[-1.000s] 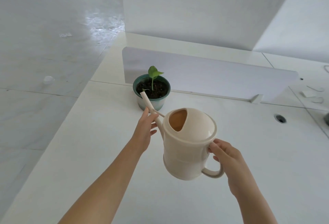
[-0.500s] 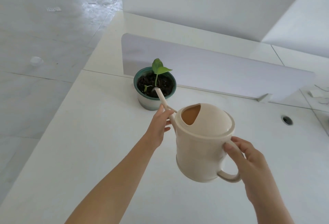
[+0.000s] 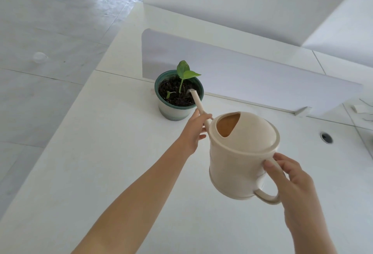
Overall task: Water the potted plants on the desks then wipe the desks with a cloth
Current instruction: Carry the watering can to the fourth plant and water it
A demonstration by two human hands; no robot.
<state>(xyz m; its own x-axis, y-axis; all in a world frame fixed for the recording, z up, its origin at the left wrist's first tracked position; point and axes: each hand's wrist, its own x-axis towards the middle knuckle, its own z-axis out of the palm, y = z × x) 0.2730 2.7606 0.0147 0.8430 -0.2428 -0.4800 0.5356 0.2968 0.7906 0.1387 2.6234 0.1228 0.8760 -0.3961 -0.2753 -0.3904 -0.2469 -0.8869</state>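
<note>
Spout: the thin cream spout [image 3: 196, 101] of our rounded cream plastic watering can [image 3: 242, 159] now ends over the dark soil [image 3: 171, 92] inside the round green-rimmed plastic pot [image 3: 177, 112]. A second ago its tip sat only at the pot's near rim.
Seedling: the small green-leaved seedling [image 3: 185, 72] stands upright mid-pot, just left of the spout tip.
Left hand: our left hand [image 3: 193, 132] wraps its fingers round the lower spout just in front of the pot, as it did before.
Right hand: our right hand [image 3: 290, 175] clasps the looped handle [image 3: 268, 198], in front and to the right of the pot.
Can: it hangs in the air, tipped toward the pot.
Water: we cannot tell whether any is flowing.
Desk: the white desk [image 3: 101, 152] carries the pot, and a pale divider panel [image 3: 252, 76] stands just behind the pot.
Meaning: we judge the aim settled and pouring begun or about to begin. Wiping waits, and we see no cloth.
</note>
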